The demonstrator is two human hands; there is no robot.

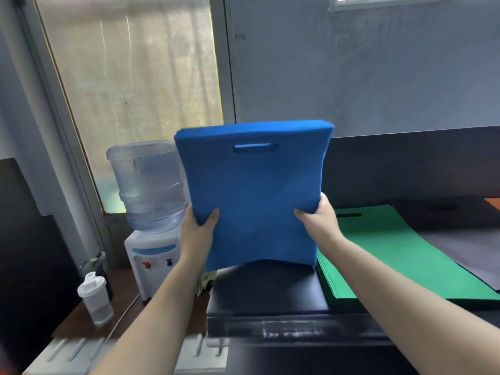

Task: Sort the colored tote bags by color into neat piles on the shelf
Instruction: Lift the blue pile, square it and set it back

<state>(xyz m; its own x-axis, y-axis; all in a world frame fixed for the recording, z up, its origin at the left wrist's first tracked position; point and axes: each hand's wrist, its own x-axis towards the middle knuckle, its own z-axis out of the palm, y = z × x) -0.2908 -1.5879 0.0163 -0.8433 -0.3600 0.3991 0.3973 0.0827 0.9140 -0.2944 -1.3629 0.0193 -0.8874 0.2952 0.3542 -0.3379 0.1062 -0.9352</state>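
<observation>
A thick stack of blue tote bags (254, 190) is held upright in the air above the left end of the dark shelf (267, 293), its cut-out handle near the top. My left hand (198, 231) grips the stack's lower left edge, thumb on the front. My right hand (316, 220) grips the lower right edge the same way. A pile of green tote bags (392, 255) lies flat on the shelf to the right. Beside it lies a grey pile (468, 253), and a black bag (443, 212) lies behind them. An orange corner (493, 203) shows at the far right.
A water dispenser (151, 255) with a clear bottle (148, 185) stands left of the shelf on a brown table. A white shaker bottle (96, 296) stands nearer the front. A frosted window fills the upper left; a grey wall rises behind the shelf.
</observation>
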